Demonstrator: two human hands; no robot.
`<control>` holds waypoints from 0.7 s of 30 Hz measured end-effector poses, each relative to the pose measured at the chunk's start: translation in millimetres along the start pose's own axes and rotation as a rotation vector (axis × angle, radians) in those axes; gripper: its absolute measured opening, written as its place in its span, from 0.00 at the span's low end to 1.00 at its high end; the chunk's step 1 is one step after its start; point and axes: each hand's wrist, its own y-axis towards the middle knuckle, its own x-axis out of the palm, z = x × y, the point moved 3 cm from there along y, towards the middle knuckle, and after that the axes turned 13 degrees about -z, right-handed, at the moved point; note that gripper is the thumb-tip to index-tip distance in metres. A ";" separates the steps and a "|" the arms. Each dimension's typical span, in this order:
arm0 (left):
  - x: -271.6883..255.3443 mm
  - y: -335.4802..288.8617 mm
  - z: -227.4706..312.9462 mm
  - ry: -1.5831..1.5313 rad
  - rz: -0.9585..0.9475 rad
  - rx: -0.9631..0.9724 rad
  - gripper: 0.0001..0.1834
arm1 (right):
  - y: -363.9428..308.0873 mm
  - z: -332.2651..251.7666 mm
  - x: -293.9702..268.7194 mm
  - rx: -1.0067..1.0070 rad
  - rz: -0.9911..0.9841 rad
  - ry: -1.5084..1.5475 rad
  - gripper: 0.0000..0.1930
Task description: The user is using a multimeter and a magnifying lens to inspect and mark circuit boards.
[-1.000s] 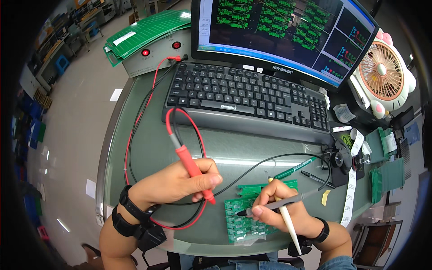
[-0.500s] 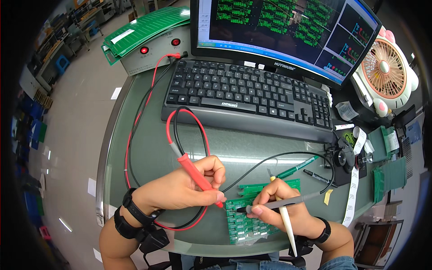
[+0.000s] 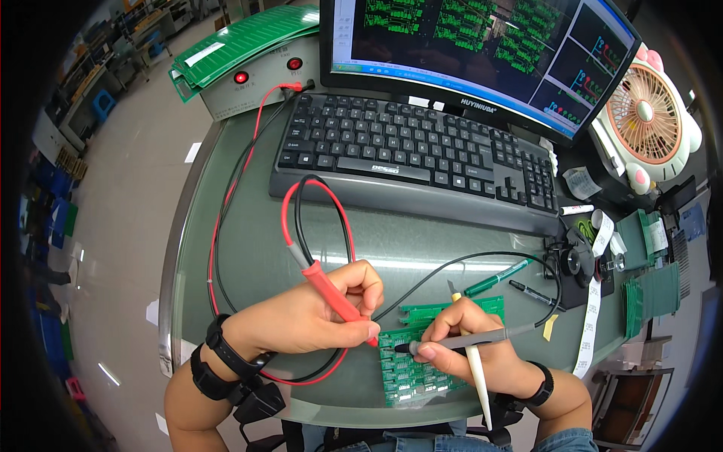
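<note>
My left hand (image 3: 305, 320) is closed round a red test probe (image 3: 331, 292), its tip pointing down at the left edge of a green circuit board (image 3: 403, 377). My right hand (image 3: 506, 368) grips a black-and-grey test probe (image 3: 489, 337), whose dark tip is over the same board, a little right of the red one. Tucked through the right hand's fingers is a slim cream-handled tool (image 3: 480, 384) with a pointed metal blade at its upper end. Whether either probe tip touches the board cannot be made out. The right hand hides part of the board. Another green board strip (image 3: 493, 305) lies just behind.
A black keyboard (image 3: 407, 147) stands before a monitor (image 3: 452, 56). At the back left, green boards (image 3: 248, 45) lie on a grey switch box (image 3: 263, 87). A green pen (image 3: 497, 277), black marker (image 3: 531, 294), paper strip (image 3: 589, 324) and fan (image 3: 645, 111) are on the right. Probe cables loop across the table.
The red probe and my left hand have shifted slightly right. The black probe's tip has moved very little, and both hands keep their grips.
</note>
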 end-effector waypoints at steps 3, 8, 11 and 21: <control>-0.6 0.3 -0.9 0.011 -0.001 -0.004 0.12 | 0.1 0.2 0.7 -0.009 0.002 -0.016 0.12; -0.7 0.4 -1.2 0.018 0.007 -0.015 0.12 | 0.4 -0.2 2.0 -0.034 0.014 -0.039 0.13; -0.8 0.8 -1.6 0.044 0.002 0.000 0.12 | 0.0 -0.1 2.7 -0.045 0.027 -0.071 0.13; -0.7 -0.6 -0.1 0.082 -0.004 -0.024 0.12 | -2.4 0.3 0.2 -0.002 0.090 0.049 0.12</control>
